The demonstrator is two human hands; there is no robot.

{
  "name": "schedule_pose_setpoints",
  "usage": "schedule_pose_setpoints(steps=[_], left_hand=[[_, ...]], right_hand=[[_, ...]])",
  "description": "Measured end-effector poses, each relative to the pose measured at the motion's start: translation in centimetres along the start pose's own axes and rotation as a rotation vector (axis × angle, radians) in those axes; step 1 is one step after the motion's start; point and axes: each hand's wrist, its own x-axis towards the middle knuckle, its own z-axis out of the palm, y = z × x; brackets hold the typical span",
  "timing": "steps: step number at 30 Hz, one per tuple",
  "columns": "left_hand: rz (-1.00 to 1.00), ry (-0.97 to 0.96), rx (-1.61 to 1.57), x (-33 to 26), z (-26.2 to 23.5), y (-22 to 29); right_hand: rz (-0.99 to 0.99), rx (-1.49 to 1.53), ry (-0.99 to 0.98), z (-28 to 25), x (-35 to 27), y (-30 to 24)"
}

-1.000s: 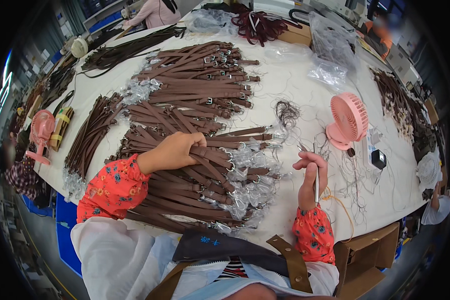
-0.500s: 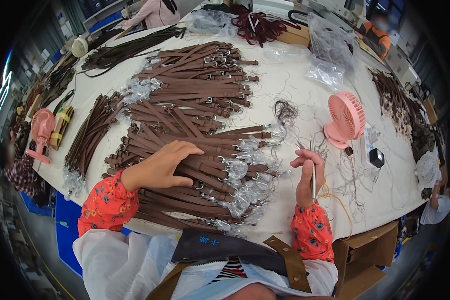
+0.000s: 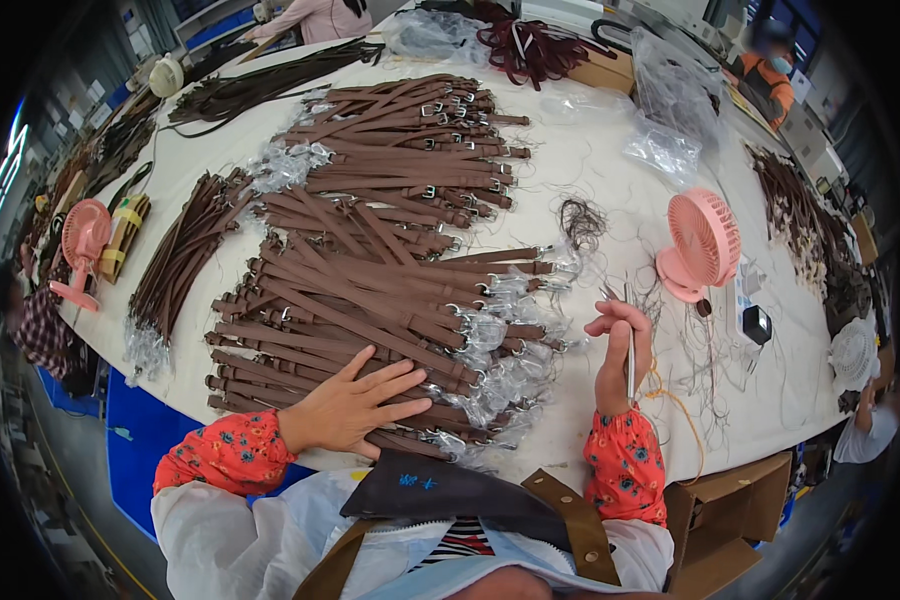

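My left hand (image 3: 348,405) lies with fingers spread on the near edge of a pile of brown straps (image 3: 310,290), touching the top ones. The straps have metal buckles and clips, and clear plastic wrapping (image 3: 490,385) covers many of the clip ends at the right. To the right of the pile, my right hand (image 3: 615,365) is raised with curled fingers round a slim, pointed metal tool (image 3: 631,370). Part of the tool is hidden by the fingers, so its exact kind is unclear. No strap is in the right hand.
A pink fan (image 3: 698,240) stands right of the pile, with dark loose threads (image 3: 580,222) scattered nearby. Another pink fan (image 3: 85,245) stands at the left edge. A cardboard box (image 3: 725,520) is below the table's right side. Other people are around the table.
My left hand has come down and nearer to me, from hovering over the middle of the pile to lying flat on its near straps. My right hand keeps its hold on the tool.
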Motion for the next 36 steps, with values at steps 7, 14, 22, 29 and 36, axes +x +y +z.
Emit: schedule_pose_setpoints(steps=[7, 14, 22, 29, 36], left_hand=[[0.013, 0.036, 0.008, 1.3, -0.1, -2.4], [-0.068, 0.206, 0.088, 3.0, 0.7, -3.5], [-0.128, 0.306, 0.215, 7.0, 0.5, -6.3], [-0.210, 0.503, 0.305, 12.1, 0.3, -9.6], [-0.214, 0.558, 0.273, 13.4, 0.2, -10.2]], right_hand=[[-0.001, -0.028, 0.000, 0.0, -0.4, -0.1], [-0.044, -0.018, 0.005, 0.3, 0.0, -0.1], [-0.060, -0.083, -0.014, 0.4, 0.2, -0.6], [-0.128, -0.098, -0.027, 0.9, 0.2, 0.6], [-0.146, -0.101, -0.214, 1.9, -0.7, 0.9]])
